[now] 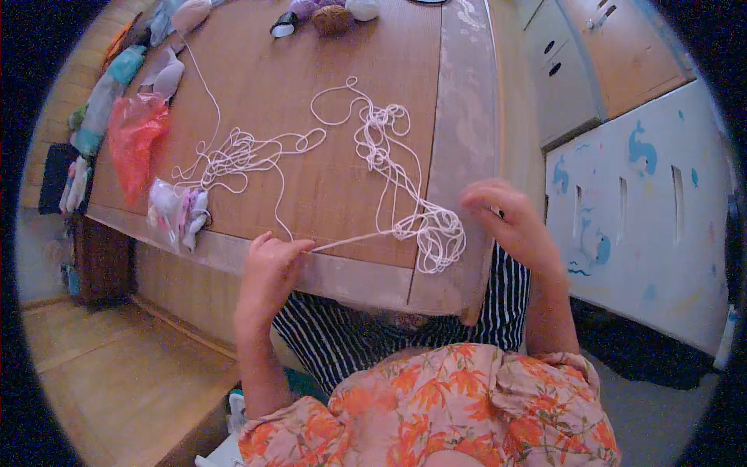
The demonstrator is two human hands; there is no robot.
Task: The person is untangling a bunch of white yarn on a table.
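My left hand [275,262] pinches a strand of white yarn [350,239] between thumb and fingers near the table's front edge. From it the yarn runs taut to a loose tangled heap of white yarn [440,239] at the front right corner. My right hand [499,207] is raised just right of that heap, fingers curled; no yarn shows in it. More loops of yarn [382,134] trail up the table behind the heap. A second loose tangle of yarn [236,157] lies at the left, with one strand leading to a pale pink ball of yarn [191,14] at the far left.
A red plastic bag [137,140] and a clear bag of small items [178,213] lie along the left side of the wooden table [327,198]. Bagged yarn [111,99] lines that edge. Several yarn balls [332,18] stand at the back. Cabinets [630,175] stand at the right.
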